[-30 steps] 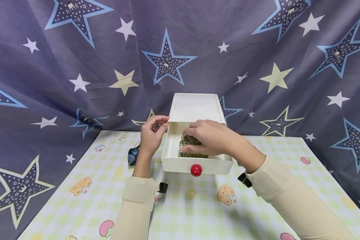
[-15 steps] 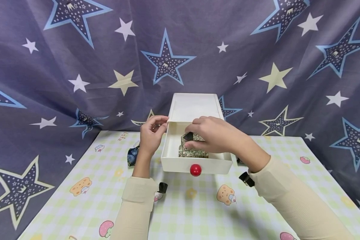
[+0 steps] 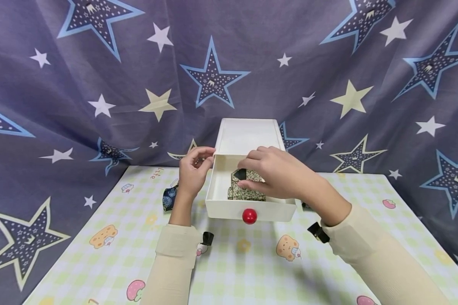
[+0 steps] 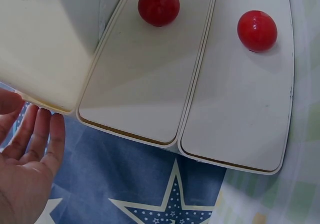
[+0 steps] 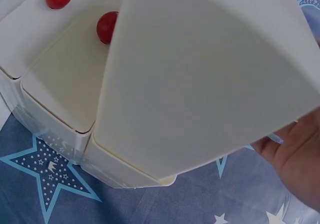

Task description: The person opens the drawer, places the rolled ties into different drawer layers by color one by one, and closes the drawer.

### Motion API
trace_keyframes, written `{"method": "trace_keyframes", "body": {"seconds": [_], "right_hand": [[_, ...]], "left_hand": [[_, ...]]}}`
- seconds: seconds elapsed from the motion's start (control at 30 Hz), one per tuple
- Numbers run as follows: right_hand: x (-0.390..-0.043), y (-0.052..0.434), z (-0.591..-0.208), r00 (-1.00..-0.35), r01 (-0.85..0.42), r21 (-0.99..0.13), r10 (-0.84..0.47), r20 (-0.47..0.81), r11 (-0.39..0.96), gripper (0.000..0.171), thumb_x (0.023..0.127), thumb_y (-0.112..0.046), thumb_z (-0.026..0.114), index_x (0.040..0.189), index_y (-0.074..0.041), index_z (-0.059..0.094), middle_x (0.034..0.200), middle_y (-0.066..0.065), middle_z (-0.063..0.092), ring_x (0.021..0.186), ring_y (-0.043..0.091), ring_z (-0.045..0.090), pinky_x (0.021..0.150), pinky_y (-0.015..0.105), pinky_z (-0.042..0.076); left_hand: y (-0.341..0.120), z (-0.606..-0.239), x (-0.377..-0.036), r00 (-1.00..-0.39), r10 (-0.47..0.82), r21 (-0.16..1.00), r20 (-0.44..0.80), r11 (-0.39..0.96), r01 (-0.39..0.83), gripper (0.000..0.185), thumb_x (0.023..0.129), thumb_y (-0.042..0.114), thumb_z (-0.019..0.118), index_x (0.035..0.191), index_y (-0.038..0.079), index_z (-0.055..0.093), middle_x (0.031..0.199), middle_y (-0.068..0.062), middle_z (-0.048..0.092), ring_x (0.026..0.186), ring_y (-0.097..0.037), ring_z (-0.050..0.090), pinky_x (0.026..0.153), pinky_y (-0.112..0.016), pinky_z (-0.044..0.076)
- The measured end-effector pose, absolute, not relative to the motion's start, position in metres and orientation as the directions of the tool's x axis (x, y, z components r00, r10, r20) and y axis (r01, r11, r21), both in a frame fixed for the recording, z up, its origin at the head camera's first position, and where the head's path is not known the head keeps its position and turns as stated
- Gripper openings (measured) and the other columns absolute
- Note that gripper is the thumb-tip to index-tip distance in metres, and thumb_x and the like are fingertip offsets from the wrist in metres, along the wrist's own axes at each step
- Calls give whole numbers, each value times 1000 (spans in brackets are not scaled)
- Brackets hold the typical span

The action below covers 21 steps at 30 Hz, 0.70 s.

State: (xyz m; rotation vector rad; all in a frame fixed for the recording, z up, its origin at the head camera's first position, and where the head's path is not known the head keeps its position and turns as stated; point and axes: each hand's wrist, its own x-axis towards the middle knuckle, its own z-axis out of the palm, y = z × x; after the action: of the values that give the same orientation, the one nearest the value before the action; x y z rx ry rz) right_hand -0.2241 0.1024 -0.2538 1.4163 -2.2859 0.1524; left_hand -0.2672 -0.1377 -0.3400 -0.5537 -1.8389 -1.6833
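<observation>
A white cabinet [image 3: 252, 134] stands mid-table, its top drawer [image 3: 233, 210] pulled out, with a red knob [image 3: 249, 216] in front. Inside lies a folded, speckled beige-and-dark cloth item [image 3: 248, 192] with a black patch; its kind is unclear. My right hand [image 3: 280, 173] hovers over it, fingers loosely bent, thumb just above the cloth; no grip shows. In the right wrist view the drawer hides most of the right hand [image 5: 300, 156]. My left hand [image 3: 192, 173] touches the cabinet's left front corner with thumb and fingertips; in the left wrist view the left hand [image 4: 32, 159] has nearly straight fingers.
Below are two shut drawers with red knobs [image 4: 158, 6]. Left of the cabinet lies a blue patterned cloth item [image 3: 169, 198]. A small dark thing [image 3: 306, 206] shows partly at its right. A starry curtain [image 3: 137, 84] hangs behind the checked tablecloth [image 3: 137, 250].
My right hand has let go of the speckled cloth and drawn up and to the right. More of the cloth, including its black patch, now shows. The left hand has stayed put.
</observation>
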Motion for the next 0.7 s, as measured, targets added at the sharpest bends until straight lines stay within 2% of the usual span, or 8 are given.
{"method": "trace_keyframes", "body": {"seconds": [0.3,0.47,0.7], "right_hand": [[-211,108,-264,-282,-888,195,-826,488,417,41,94,-39,74,122,-9,70,113,4,70,99,24,64,88,42,53],[-202,109,-273,-205,-893,251,-835,511,373,42,93,-38,75,121,-7,70,112,6,68,99,25,61,90,42,52],[-192,108,-281,-148,-887,308,-845,515,343,37,93,-33,76,120,-9,70,111,5,66,94,25,58,80,39,49]], "left_hand": [[-137,-339,-266,-743,-69,745,666,118,657,18,92,-11,64,109,-14,70,103,-30,66,86,-16,63,70,-17,52],[-137,-340,-267,-747,-72,749,661,116,652,18,92,-11,64,109,-13,70,104,-29,65,87,-18,63,70,-17,52],[-138,-341,-267,-747,-79,751,660,118,650,19,92,-11,64,109,-14,70,104,-30,65,87,-13,63,71,-17,52]]}}
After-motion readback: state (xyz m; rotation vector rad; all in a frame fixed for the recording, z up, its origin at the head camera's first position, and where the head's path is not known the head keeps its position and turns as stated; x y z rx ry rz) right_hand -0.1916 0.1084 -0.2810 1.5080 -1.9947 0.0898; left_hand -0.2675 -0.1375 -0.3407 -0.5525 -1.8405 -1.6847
